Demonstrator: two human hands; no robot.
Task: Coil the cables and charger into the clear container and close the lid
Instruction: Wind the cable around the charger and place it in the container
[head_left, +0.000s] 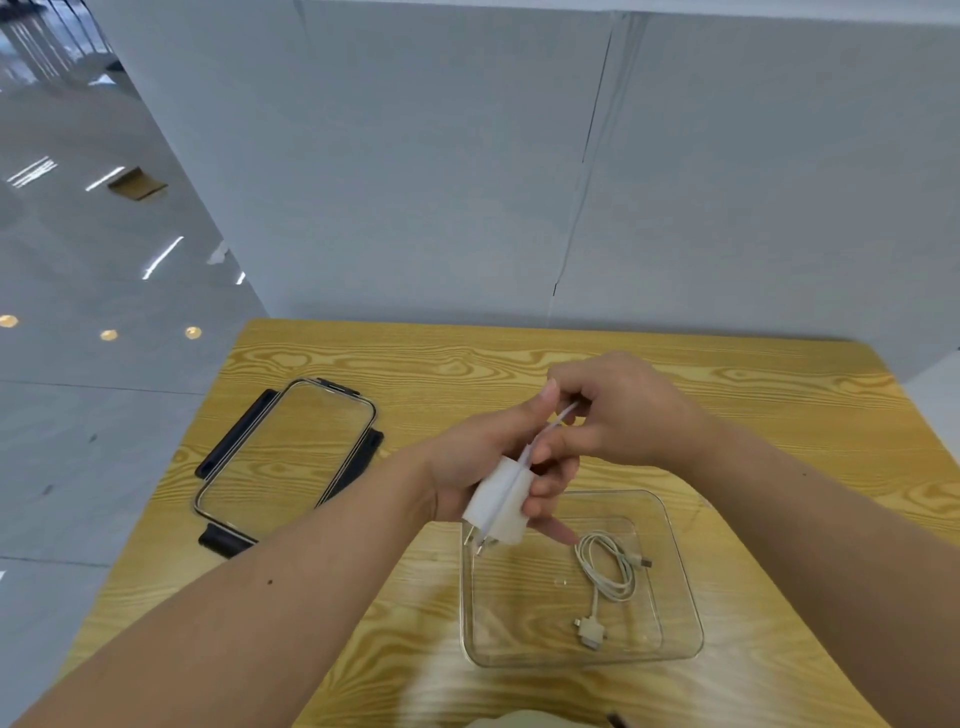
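My left hand (483, 457) grips a white charger (500, 503), prongs pointing down, just above the far left corner of the clear container (685, 592). A thin white cable (553, 425) runs along the charger's side and up into my right hand (628, 410), which pinches it between fingers and thumb. Inside the container lies a coiled white cable (608, 569) with a multi-plug end (592, 631) near the front wall. The clear lid (283, 457) with dark clips lies flat on the table to the left, apart from the container.
The wooden table (415, 358) ends at a grey partition wall (519, 182) behind. Its left edge drops to a shiny tiled floor (78, 364). A small dark object (617, 719) shows at the bottom edge of the view.
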